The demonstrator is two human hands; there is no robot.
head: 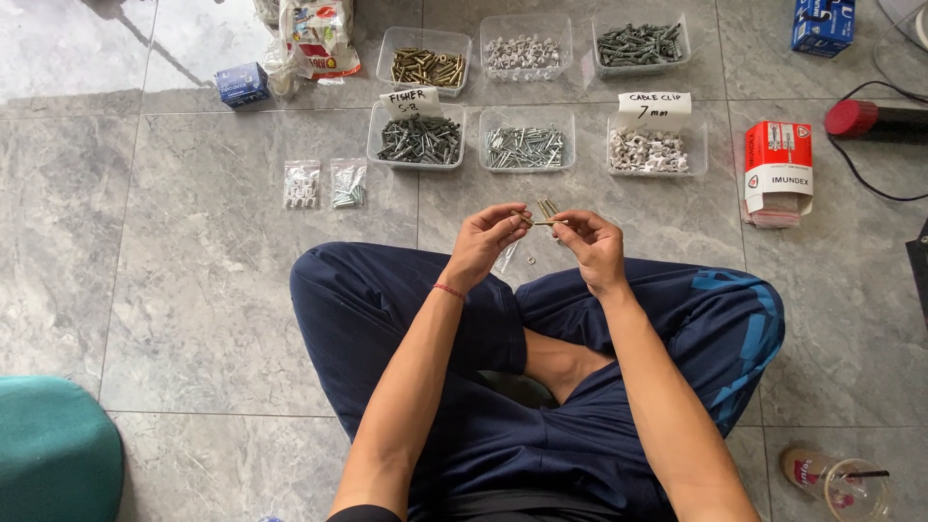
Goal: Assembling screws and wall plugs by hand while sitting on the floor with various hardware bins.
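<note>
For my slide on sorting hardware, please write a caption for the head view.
Seated cross-legged on grey tiles, left hand and right hand hold brass-coloured screws before six clear tubs.

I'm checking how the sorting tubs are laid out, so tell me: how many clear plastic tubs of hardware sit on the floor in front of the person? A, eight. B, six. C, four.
B: six clear tubs stand on the tiled floor in two rows of three, from the brass-coloured screws tub at back left to the white cable clips tub at front right.
</note>
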